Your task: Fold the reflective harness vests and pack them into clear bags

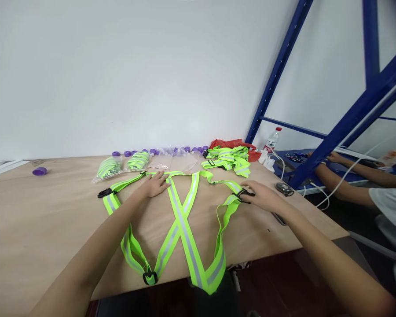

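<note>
A neon-green reflective harness (185, 222) with grey stripes lies spread on the table, its straps crossing in an X and its lower end over the front edge. My left hand (155, 185) lies flat on the upper strap, fingers spread. On the right side, my right hand (260, 196) grips a black buckle (246, 193) of the harness between thumb and fingers. Another black buckle (105, 193) rests at the far left of the harness, and a black strap slider (149, 277) sits at the lower left near the table edge.
Behind the harness are bagged green straps (109, 168), clear bags (161, 159), purple rolls (128, 153) and a loose pile of green straps (229, 158). A blue metal frame (336, 125) rises at right. Beyond it another person's arms (339, 185) work near a bottle (273, 138) and cables.
</note>
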`<state>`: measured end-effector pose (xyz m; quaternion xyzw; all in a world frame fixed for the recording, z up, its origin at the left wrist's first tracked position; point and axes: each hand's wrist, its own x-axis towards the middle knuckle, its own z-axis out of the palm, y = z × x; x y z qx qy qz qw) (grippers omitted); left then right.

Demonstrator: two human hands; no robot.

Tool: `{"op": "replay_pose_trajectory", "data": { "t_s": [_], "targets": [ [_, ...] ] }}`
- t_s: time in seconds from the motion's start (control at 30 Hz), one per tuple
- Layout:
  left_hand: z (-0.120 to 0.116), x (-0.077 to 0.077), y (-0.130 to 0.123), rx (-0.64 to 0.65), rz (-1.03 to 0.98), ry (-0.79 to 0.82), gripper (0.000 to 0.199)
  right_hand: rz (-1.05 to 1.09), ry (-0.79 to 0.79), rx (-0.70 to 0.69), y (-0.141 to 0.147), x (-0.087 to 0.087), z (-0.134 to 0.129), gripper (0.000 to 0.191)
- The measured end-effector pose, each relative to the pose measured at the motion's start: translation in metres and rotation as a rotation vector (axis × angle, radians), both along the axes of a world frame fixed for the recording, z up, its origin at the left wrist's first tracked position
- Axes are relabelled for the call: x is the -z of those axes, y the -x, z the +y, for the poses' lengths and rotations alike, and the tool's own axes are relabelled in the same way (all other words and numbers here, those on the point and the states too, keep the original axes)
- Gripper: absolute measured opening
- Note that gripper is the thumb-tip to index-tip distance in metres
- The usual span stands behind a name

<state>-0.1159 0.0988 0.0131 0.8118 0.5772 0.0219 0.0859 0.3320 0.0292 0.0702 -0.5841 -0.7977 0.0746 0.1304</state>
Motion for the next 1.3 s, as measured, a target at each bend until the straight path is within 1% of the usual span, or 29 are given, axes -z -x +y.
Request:
{"op": "replay_pose_trajectory", "data": {
  "t_s": [0.07,0.13,0.17,0.23,0.3,0.37,0.43,0.5,0.53,0.57,0.63,0.73,0.8,0.83,0.93,1.03,1.1,1.2,1.23,1.3],
  "targets": [
    [-0.002,-0.004,-0.008,-0.033,-0.003,-0.034,0.07,-0.012,-0.08,-0.04,0.001,0.013,-0.018,0.043],
    [-0.008,-0.011,-0.019,-0.071,-0.015,-0.083,0.069,-0.033,-0.169,-0.134,0.015,0.02,-0.037,0.045],
    [-0.014,-0.017,-0.024,-0.085,-0.025,-0.106,0.069,-0.046,-0.191,-0.21,0.024,0.021,-0.047,0.046],
    [-0.033,-0.03,-0.031,-0.089,-0.052,-0.142,0.068,-0.058,-0.173,-0.406,0.046,0.019,-0.071,0.05],
    [-0.062,-0.047,-0.034,-0.05,-0.09,-0.156,0.061,-0.022,-0.123,-0.559,0.065,0.015,-0.095,0.053],
    [-0.104,-0.063,-0.031,0.027,-0.127,-0.143,0.05,0.033,-0.073,-0.639,0.078,0.011,-0.117,0.046],
    [-0.15,-0.075,-0.024,0.128,-0.149,-0.091,0.038,0.061,-0.019,-0.688,0.086,0.011,-0.133,0.039],
    [-0.194,-0.08,-0.013,0.236,-0.213,0.024,0.035,0.079,0.046,-0.717,0.089,0.013,-0.139,0.025],
    [-0.212,-0.08,-0.007,0.261,-0.239,0.083,0.036,0.106,0.079,-0.714,0.09,0.015,-0.14,0.016],
    [-0.226,-0.079,-0.001,0.268,-0.262,0.128,0.039,0.149,0.111,-0.703,0.09,0.015,-0.138,0.012],
    [-0.244,-0.075,0.009,0.268,-0.305,0.186,0.045,0.275,0.16,-0.667,0.09,0.015,-0.132,0.014],
    [-0.255,-0.071,0.019,0.27,-0.355,0.203,0.046,0.464,0.238,-0.635,0.089,0.009,-0.12,0.021],
    [-0.259,-0.07,0.022,0.267,-0.359,0.195,0.045,0.537,0.335,-0.626,0.087,0.004,-0.114,0.026],
    [-0.26,-0.071,0.022,0.261,-0.353,0.191,0.041,0.556,0.39,-0.621,0.085,0.001,-0.112,0.028],
    [-0.264,-0.073,0.021,0.239,-0.339,0.19,0.02,0.581,0.513,-0.615,0.082,-0.004,-0.111,0.034],
    [-0.267,-0.076,0.022,0.228,-0.373,0.222,0.019,0.571,0.602,-0.648,0.08,-0.009,-0.115,0.042],
    [-0.268,-0.077,0.023,0.206,-0.408,0.229,0.021,0.506,0.587,-0.633,0.079,-0.015,-0.12,0.042],
    [-0.271,-0.083,0.024,0.123,-0.468,0.217,0.029,0.31,0.456,-0.576,0.082,-0.026,-0.133,0.031],
    [-0.273,-0.085,0.024,0.093,-0.491,0.23,0.032,0.241,0.418,-0.573,0.084,-0.028,-0.138,0.026],
    [-0.277,-0.091,0.024,0.032,-0.55,0.315,0.037,0.114,0.386,-0.59,0.088,-0.032,-0.153,0.019]
  ]
}}
